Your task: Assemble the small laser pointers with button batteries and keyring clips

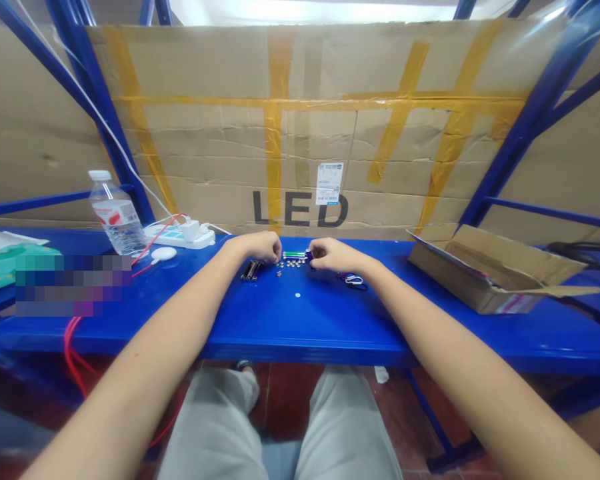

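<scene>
Discs (290,265), small and silvery, lie loose on the bench (300,327) between my hands, and I judge them the likeliest trouble: a careless sweep of my left hand (267,247) could scatter them, since nothing fences them in. That hand's fingers are bunched just beside them; I cannot tell whether anything is pinched there. My right hand (327,255) grasps a dark blue piece (309,256) at the right end of a green tube (295,255); a slack hold might let the tube roll. Counting: one tube, one blue piece, seemingly three dark cylinders (251,271) near my left hand, roughly ten discs, too small to tally surely, at least two clips (353,280) by my right wrist, one bottle (115,220), one open carton (450,277)
</scene>
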Demonstrator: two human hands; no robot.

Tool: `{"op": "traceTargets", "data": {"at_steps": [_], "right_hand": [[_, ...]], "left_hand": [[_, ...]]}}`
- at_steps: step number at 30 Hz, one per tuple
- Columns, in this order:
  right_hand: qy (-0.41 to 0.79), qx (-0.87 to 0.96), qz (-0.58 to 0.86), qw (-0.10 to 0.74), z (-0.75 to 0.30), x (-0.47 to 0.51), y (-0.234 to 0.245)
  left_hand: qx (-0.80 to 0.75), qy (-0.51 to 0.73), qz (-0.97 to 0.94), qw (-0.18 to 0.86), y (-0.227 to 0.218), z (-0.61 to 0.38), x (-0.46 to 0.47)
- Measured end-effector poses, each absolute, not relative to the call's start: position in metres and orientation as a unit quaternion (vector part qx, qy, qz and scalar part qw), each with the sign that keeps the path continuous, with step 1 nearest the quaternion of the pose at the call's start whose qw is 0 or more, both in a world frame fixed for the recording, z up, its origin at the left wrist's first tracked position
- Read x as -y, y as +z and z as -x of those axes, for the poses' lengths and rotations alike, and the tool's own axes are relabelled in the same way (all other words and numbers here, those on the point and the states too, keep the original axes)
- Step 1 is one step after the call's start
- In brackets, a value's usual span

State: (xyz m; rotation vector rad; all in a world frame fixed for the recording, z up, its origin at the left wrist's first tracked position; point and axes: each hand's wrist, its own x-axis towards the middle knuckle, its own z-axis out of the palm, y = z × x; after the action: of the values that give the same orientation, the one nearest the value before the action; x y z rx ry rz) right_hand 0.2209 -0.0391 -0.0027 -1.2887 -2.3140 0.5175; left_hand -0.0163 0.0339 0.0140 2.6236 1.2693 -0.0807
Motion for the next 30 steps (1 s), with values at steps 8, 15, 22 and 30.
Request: {"op": "traceTargets", "data": {"at_steps": [8,15,22,30], "right_hand": [[0.187,0.844,0.463,0.194,-0.2151,0.0397,-0.0077],[0.193,0.841,0.463,0.201,-0.2149,0.0393,-0.0083],[0.188,0.844,0.461,0.201,-0.2149,0.0387,-0.0082],[0.237,0.833,0.431,0.253,-0.2188,0.0329,-0.0134]], "left_hand": [[-0.457,-0.039,-0.883,0.097,0.0119,0.0087,-0.0289],[-0.437,-0.035,-0.891,0.117,0.0118,0.0105,-0.0303],[-0.425,-0.03,-0.896,0.127,0.0123,0.0103,-0.0277],[-0.414,0.053,-0.901,0.119,0.0177,0.0136,-0.0262]]}}
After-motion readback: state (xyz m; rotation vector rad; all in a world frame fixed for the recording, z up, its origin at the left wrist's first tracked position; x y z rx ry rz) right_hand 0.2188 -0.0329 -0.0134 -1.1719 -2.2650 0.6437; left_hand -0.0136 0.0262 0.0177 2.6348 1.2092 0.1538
